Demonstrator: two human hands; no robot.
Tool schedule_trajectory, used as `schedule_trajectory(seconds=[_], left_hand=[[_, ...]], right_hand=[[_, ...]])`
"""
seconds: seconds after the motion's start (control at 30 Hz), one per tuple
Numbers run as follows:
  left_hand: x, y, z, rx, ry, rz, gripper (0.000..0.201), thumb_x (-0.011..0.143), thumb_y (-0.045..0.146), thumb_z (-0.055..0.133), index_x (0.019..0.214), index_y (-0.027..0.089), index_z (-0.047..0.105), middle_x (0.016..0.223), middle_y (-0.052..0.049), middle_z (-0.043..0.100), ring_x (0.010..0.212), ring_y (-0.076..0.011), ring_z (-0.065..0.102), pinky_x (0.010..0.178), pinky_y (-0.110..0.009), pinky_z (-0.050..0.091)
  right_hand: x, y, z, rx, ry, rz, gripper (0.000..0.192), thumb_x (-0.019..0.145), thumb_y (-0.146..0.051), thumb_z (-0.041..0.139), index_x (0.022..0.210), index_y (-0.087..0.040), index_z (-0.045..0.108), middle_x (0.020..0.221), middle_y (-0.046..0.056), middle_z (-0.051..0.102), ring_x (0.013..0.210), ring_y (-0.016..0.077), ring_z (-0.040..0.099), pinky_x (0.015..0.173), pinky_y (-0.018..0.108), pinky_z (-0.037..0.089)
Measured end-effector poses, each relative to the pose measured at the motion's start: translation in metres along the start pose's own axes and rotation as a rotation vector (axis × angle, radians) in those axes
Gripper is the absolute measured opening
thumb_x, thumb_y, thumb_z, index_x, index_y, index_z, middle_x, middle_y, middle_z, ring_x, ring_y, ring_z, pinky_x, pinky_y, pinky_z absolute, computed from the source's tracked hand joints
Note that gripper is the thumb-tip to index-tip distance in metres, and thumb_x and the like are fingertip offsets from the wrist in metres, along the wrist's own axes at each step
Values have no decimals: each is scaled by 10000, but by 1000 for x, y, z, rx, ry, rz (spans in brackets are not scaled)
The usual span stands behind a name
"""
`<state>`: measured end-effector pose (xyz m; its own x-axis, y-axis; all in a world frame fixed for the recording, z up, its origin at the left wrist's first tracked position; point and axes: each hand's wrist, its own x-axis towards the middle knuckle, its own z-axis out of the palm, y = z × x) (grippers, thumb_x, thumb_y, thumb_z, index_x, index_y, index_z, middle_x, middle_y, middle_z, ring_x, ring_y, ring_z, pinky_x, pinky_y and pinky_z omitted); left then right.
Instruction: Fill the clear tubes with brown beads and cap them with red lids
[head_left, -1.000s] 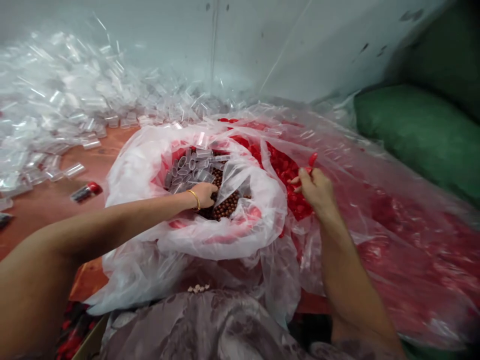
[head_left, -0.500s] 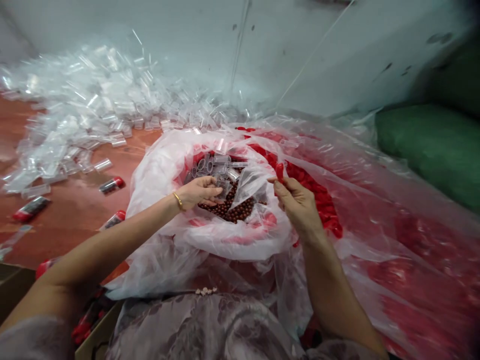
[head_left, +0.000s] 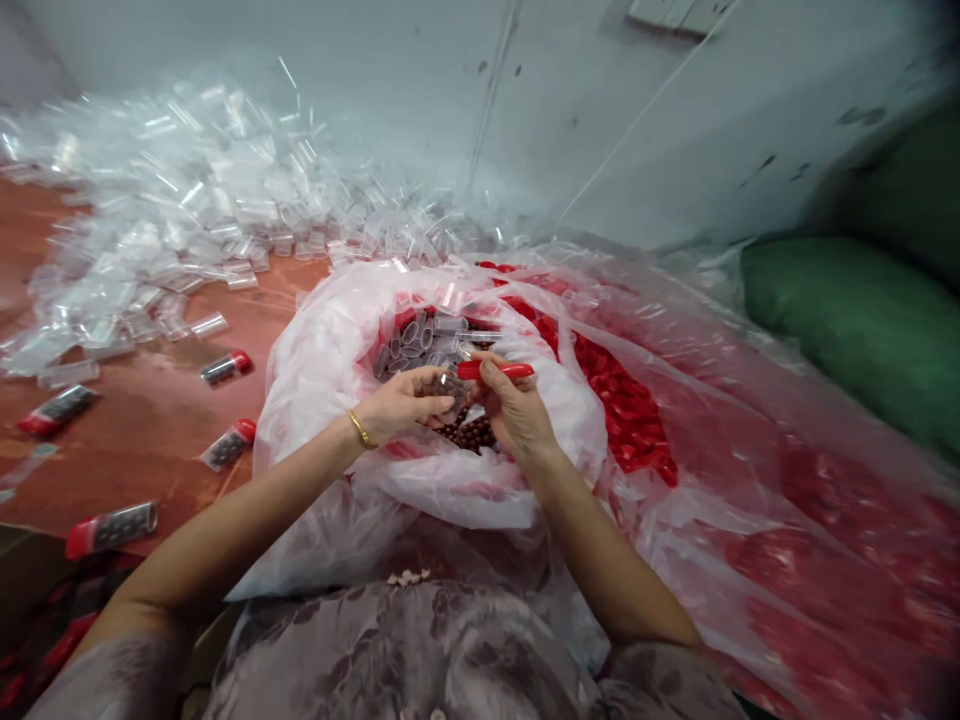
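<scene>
My left hand, with a gold bracelet at its wrist, is closed around a clear plastic tube that looks filled with dark beads. Pinched in my right hand is a red plastic cap, held side-on close to the tube's end. Both hands are over a white plastic bag with its rim rolled down. Inside it lie brown beads and several clear tubes. My right fingers hide part of the beads.
A large heap of clear tubes lies against the wall. Several red-capped tubes of dark beads rest on the reddish table. Red caps fill a clear bag at right, beside a green sack.
My right hand has moved left with the red cap, from the bag's right rim to beside the tube. My left hand stays closed on its tube, and the view has shifted slightly.
</scene>
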<state>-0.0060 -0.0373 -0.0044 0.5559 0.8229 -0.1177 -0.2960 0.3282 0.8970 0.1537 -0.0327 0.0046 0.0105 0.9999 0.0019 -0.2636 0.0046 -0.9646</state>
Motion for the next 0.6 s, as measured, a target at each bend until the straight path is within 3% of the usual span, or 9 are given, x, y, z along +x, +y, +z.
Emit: schedule_trajectory(seconds=[0.1,0.4,0.53,0.6], left_hand=[[-2,-4,1,20,43,76,487,619,376,798,985,130,592,806,-12,634,662,-79,558,658,-228,454],[0,-8,5,152,-67,184,441,683,409,741,985,126,592,890,-37,609,794,-116,543,752,-243,432],[-2,-9,6,186,-26,198,442,711,456,702,977,129,572,863,-29,578,783,-114,519,743,-238,426],[-2,-10,7,212,10,215,430,729,458,680,986,134,561,848,-23,564,766,-110,506,740,-237,426]], right_hand=[[-9,3,-5,-61,-35,-26,320,599,-421,763,838,-218,700,548,-50,607,483,90,519,526,247,439],[-20,-2,-30,-490,-75,-222,246,706,-386,689,875,-207,707,749,25,714,614,161,641,617,314,532],[-20,-8,-30,-733,-41,-530,182,745,-290,668,910,-225,708,868,45,721,764,179,656,739,331,526],[-18,-17,-29,-826,-100,-643,161,738,-240,675,894,-227,711,843,37,718,748,168,646,736,316,514]])
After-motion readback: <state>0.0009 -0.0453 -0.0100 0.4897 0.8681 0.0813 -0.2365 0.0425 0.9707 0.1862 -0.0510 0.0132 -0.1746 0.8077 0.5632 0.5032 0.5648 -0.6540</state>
